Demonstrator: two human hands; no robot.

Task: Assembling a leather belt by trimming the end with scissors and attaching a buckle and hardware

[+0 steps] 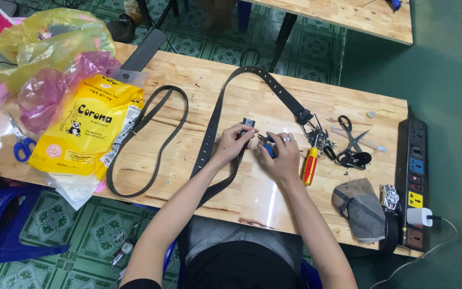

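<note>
Wooden table [274,182] under me, black belt [209,136] runs lengthwise up and away, its end pinched in my left hand [232,143], right hand [282,155] beside it gripping blue-handled pliers [267,145]

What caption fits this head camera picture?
Two hands, left hand and right hand, work on a black belt at a wooden table.

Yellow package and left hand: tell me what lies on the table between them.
In the head view, a looped dark strap lies between the yellow package and the left hand, followed by the long black belt.
</note>
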